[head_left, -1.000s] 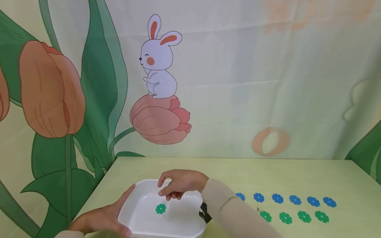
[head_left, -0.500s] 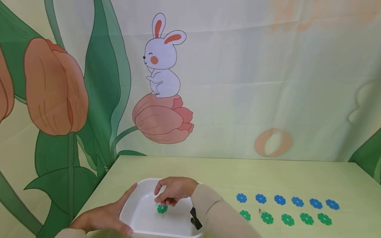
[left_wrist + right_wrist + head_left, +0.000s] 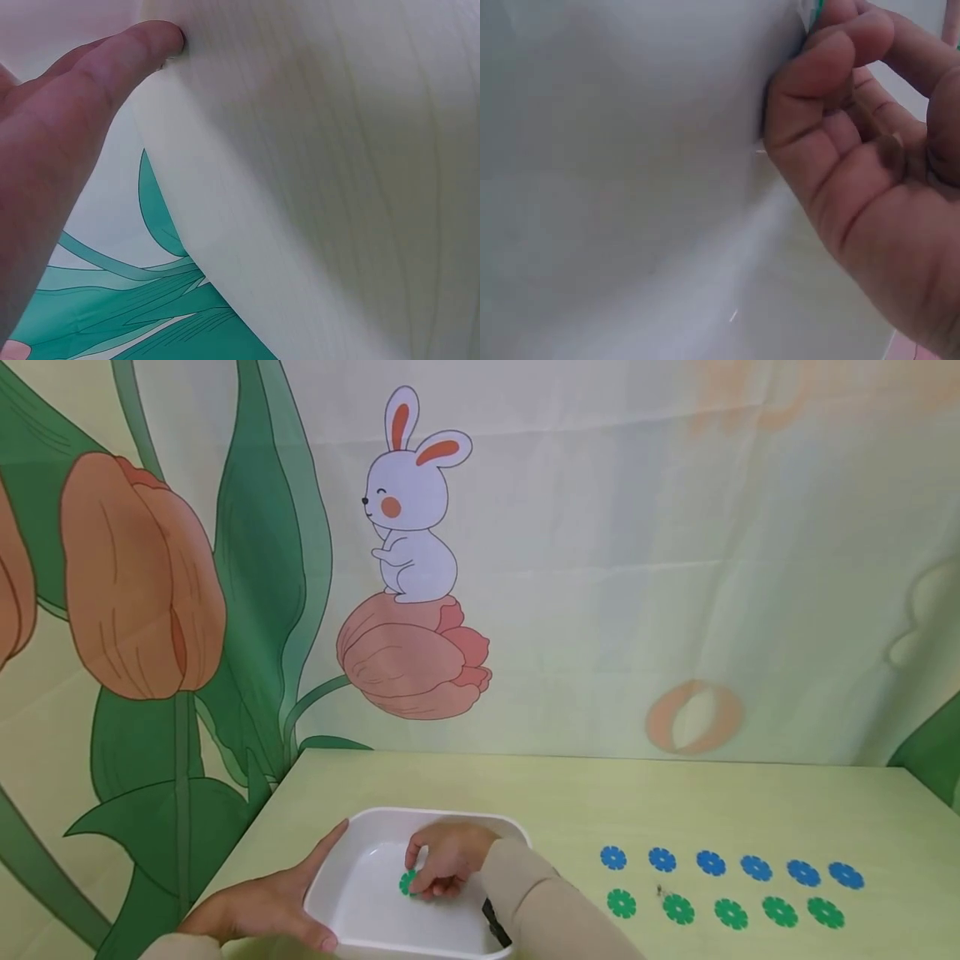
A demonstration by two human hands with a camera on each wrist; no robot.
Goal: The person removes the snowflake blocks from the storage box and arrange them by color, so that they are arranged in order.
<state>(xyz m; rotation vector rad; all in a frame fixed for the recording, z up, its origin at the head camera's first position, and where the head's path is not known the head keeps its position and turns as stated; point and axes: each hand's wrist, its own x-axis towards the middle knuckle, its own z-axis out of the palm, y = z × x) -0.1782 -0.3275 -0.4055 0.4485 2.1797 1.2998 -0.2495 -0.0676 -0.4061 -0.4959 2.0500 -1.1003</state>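
Note:
A white plastic basin stands on the table at the front left in the head view. My left hand spreads along its left side, with straight fingers and thumb against the wall; in the left wrist view one finger of the left hand reaches to the basin's edge. Inside the basin, my right hand pinches a green snowflake disc, partly covered by the thumb. The right wrist view shows the right hand with curled fingers close to the white surface, and a sliver of green at the fingertips.
On the table, right of the basin, lie a row of several blue snowflake discs and a nearer row of several green snowflake discs. A printed cloth with a rabbit and tulips hangs behind the table.
My right hand has lowered into the basin, from above the green disc to pinching it. The left hand has stayed at the basin's side. The head view has shifted slightly.

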